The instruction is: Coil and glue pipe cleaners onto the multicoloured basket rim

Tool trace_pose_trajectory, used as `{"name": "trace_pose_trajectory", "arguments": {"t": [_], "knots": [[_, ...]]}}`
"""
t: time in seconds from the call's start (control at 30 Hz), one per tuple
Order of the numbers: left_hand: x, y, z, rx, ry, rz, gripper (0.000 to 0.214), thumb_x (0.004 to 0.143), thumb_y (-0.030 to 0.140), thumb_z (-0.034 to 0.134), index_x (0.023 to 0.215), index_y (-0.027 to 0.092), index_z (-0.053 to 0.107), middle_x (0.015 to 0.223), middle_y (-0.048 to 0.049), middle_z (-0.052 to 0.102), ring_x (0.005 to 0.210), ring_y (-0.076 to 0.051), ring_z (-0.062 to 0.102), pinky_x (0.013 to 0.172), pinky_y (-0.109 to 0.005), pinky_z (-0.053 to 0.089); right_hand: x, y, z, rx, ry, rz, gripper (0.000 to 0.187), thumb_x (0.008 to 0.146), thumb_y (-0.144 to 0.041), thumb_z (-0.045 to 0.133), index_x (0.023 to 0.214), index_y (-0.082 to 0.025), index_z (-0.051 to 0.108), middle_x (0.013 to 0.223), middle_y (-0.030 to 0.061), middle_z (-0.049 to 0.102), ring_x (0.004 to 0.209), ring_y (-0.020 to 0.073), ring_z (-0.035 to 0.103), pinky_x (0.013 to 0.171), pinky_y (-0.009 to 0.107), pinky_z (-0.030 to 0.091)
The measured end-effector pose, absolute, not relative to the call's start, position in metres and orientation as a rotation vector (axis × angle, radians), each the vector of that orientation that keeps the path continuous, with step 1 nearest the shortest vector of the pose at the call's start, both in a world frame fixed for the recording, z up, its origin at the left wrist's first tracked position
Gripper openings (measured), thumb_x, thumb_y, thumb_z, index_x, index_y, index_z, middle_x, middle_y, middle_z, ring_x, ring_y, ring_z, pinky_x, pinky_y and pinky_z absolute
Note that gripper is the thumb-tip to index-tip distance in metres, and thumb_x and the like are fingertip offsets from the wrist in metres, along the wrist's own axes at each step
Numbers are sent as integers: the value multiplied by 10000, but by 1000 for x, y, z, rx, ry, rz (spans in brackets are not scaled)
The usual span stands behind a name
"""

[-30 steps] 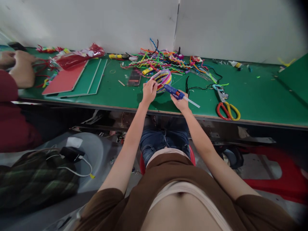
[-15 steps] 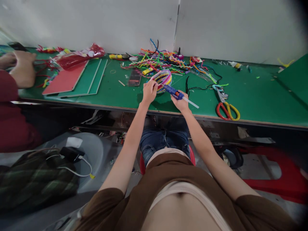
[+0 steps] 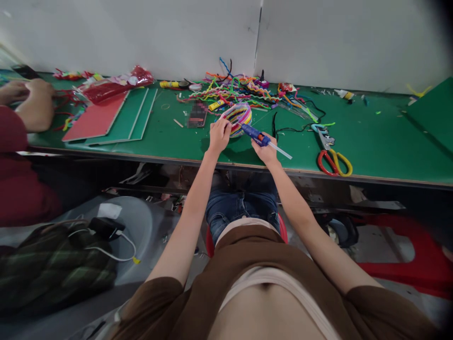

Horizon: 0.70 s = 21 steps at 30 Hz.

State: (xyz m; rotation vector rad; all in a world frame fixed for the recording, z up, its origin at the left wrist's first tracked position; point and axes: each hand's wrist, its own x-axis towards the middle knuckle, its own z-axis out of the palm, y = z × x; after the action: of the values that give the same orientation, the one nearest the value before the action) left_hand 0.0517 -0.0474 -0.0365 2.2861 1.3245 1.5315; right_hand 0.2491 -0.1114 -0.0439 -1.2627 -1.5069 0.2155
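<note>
My left hand [image 3: 219, 135] is closed on the near rim of a small round bowl-like piece wound from multicoloured pipe cleaners [image 3: 239, 115] on the green table [image 3: 371, 141]. My right hand [image 3: 266, 151] grips a blue glue gun [image 3: 255, 135] with a clear glue stick sticking out of its back toward the right. The gun's nozzle points at the coloured piece, close to my left fingers. Whether the nozzle touches it is not visible.
A heap of loose pipe cleaners [image 3: 240, 89] lies behind the piece. Red and yellow scissors [image 3: 334, 163] and a pale blue tool [image 3: 321, 133] lie to the right. Red and green sheets [image 3: 116, 115] lie left. Another person's hands [image 3: 30, 101] work at the far left. A dark phone [image 3: 198, 115] lies nearby.
Almost nothing differs. The view has shifted slightly; both of my hands stay on the coloured piece and the glue gun. The other person's hands moved a little.
</note>
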Motion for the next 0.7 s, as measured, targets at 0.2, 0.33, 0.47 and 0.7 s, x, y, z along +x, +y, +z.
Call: {"name": "trace_pose_trajectory", "arguments": {"t": [0.2,0.33,0.47,0.7], "knots": [[52,-49,-35,2283,1322,1534,622,914,685,141,869,215,545,897,-103,651,952,-252,626,885,-440,405,249,-111,-43,-1274,-1515,172,224,720,-348,660,649,-226,486,605,-26,502,580,143,516,657,338,511],[52,-50,-34,2288,1325,1531,621,916,681,139,875,213,546,904,-107,651,958,-253,625,878,-439,403,249,-111,-44,-1273,-1487,190,223,723,-337,661,649,-226,482,623,-20,514,593,154,539,680,364,522],[52,-49,-35,2287,1312,1532,621,912,686,147,869,214,548,904,-104,655,954,-249,625,884,-433,402,248,-110,-45,-1254,-1461,208,194,718,-331,671,680,-223,515,634,-12,537,622,165,561,696,368,529],[52,-49,-35,2278,1300,1550,611,904,696,162,860,220,543,901,-95,670,934,-233,637,884,-413,406,248,-112,-42,-1253,-1477,216,203,733,-310,653,652,-225,487,604,-26,508,573,145,519,660,353,516]]}}
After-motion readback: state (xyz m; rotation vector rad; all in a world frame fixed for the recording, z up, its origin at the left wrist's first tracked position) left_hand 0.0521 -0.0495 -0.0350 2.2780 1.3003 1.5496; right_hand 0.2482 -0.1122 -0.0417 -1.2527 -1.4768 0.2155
